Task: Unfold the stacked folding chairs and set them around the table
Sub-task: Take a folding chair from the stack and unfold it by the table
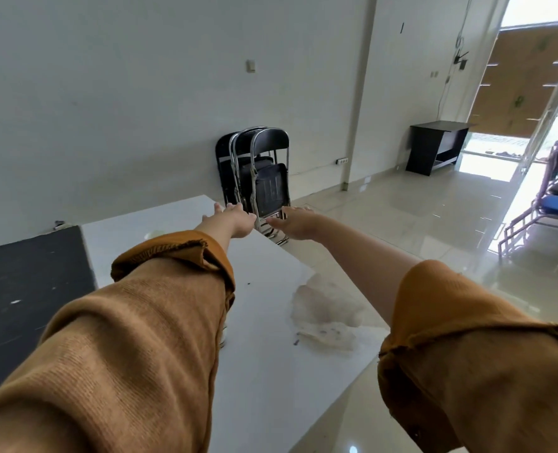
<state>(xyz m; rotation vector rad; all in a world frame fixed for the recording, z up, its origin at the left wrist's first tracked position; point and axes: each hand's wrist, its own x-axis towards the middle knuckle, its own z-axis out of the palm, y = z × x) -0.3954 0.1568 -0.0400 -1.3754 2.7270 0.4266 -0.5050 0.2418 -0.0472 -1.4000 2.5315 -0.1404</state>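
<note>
We hold our left hand [235, 220] and right hand [295, 223] outstretched, fingers straight and gripping nothing, beyond the white worktop [160, 220], with the folded black folding chairs [264, 171] leaning on the wall [140, 93] at twelve o'clock.

Both arms reach toward twelve o'clock over the white table [173, 223]; left hand [235, 220] and right hand [298, 223], fingers straight, point toward folded chairs [264, 171] leaning on the wall.
</note>
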